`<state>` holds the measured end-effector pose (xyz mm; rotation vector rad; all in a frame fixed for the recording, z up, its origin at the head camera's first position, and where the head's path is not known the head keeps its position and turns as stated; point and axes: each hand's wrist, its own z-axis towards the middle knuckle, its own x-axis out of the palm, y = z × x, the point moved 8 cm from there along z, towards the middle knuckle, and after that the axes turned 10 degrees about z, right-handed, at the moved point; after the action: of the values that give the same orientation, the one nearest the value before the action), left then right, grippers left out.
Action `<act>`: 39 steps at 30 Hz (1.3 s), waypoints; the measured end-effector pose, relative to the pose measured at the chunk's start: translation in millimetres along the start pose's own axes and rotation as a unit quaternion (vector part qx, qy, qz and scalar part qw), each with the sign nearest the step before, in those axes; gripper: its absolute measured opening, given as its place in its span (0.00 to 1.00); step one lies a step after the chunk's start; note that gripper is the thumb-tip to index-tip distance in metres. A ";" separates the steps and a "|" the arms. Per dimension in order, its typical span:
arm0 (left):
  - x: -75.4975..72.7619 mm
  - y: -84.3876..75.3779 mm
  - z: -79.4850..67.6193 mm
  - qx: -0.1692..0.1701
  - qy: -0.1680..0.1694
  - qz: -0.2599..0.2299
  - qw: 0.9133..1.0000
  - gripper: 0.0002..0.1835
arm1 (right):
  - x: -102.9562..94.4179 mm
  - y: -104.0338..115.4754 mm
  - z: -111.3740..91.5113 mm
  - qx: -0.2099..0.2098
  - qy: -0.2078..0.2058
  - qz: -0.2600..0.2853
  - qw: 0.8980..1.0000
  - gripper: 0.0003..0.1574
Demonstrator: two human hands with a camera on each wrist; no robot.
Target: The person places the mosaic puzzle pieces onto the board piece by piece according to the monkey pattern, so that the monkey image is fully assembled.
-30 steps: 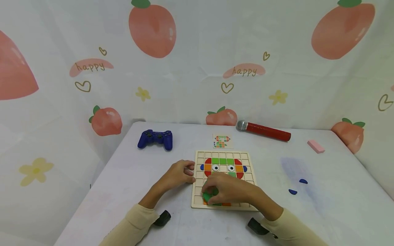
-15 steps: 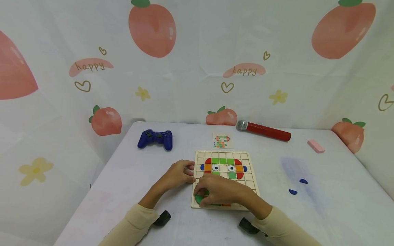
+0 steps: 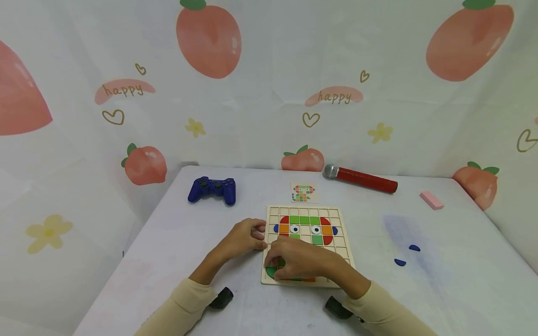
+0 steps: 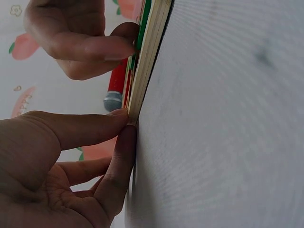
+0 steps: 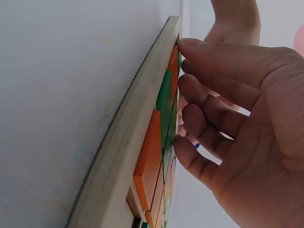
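A wooden grid board point(image 3: 342, 266) lies on the table, bearing coloured tiles and two eye tiles in a face-like pattern. My left hand point(image 3: 243, 239) pinches its left edge; in the left wrist view the thumb and a fingertip point(image 4: 127, 135) meet at the edge. My right hand point(image 3: 296, 257) is over the board's lower left, thumb and index finger holding a green rounded tile point(image 3: 270, 272) at the lower-left corner cells. Orange point(image 5: 151, 159) and green tiles point(image 5: 164, 97) lie along the near rows in the right wrist view. The hand hides much of the board's lower half.
Behind the board lies a small pattern card point(image 3: 303, 192). A red microphone point(image 3: 363, 180) and a pink block point(image 3: 431, 199) are at the back right, a blue game controller point(image 3: 212, 189) at the back left. Two blue half-round pieces point(image 3: 414, 248) lie to the right.
My right hand has moved left with the green tile, to the board's lower-left corner, and has stayed nearly still over the last half second. My left hand has not moved.
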<state>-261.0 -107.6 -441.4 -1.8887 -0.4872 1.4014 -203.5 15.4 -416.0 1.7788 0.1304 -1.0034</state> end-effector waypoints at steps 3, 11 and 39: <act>-0.3 0.2 0.0 -0.001 -0.001 0.001 1.000 0.33 | 1.0 0.2 0.8 -0.006 0.007 -0.001 1.000 0.14; -0.7 -0.7 0.2 0.002 -0.002 0.002 1.000 0.34 | 2.2 -3.1 1.1 0.006 0.014 -0.007 1.000 0.14; 0.5 -1.1 -1.2 -0.008 -0.002 0.007 1.000 0.34 | -61.7 -81.1 -123.1 0.128 -0.155 0.033 0.979 0.17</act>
<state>-259.6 -106.9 -440.7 -1.9050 -0.4892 1.4146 -215.7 174.7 -419.9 1.8151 -0.2614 -1.2809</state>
